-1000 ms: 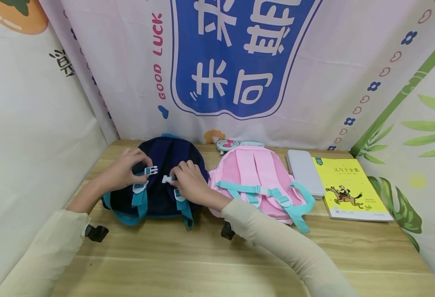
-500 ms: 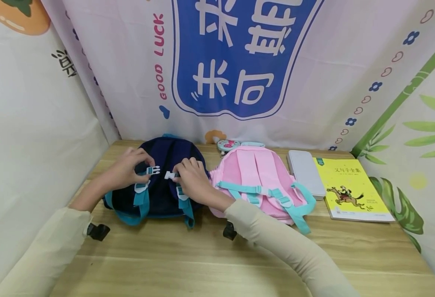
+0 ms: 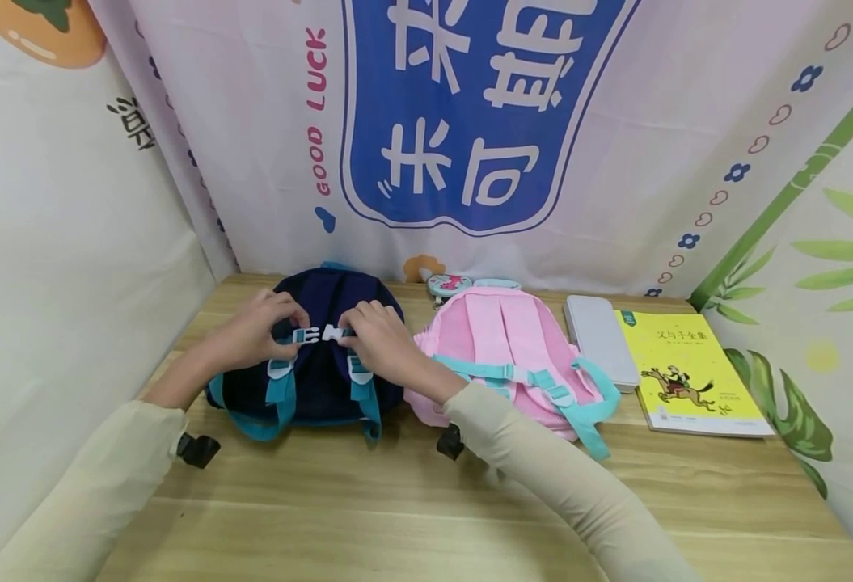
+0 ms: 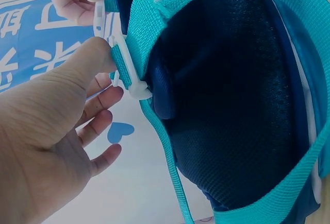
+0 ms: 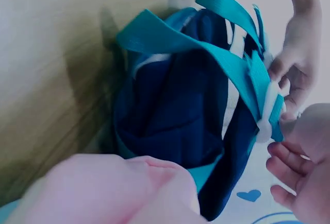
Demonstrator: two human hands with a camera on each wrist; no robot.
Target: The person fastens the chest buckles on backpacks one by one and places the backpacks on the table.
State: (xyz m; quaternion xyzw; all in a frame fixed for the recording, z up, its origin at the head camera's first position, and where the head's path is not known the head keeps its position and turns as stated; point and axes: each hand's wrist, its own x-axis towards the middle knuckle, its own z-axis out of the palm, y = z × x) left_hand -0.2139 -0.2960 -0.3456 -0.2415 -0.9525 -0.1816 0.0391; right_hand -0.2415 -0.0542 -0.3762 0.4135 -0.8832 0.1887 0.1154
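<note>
A dark navy backpack (image 3: 324, 388) with teal straps lies on the table. Above its middle, my left hand (image 3: 259, 327) pinches the pronged half of a white side-release buckle (image 3: 311, 335). My right hand (image 3: 381, 339) pinches the socket half (image 3: 332, 332) between thumb and fingers. The prongs point at the socket, with a narrow gap between them in the head view. White strap adjusters (image 3: 279, 369) hang just below both hands. From the left wrist, the thumb presses near a white adjuster (image 4: 131, 72) while the other fingers (image 4: 105, 154) spread loosely.
A pink backpack (image 3: 484, 323) with a fastened teal chest strap lies close on the right, under the right forearm. Beyond it are a grey-white case (image 3: 601, 343) and a yellow book (image 3: 688, 368). A printed curtain (image 3: 266, 162) stands behind the wooden table (image 3: 397, 517).
The right hand has risen slightly and brought the socket half level with the prongs. The gap between the buckle halves has narrowed. Both hands keep their pinch.
</note>
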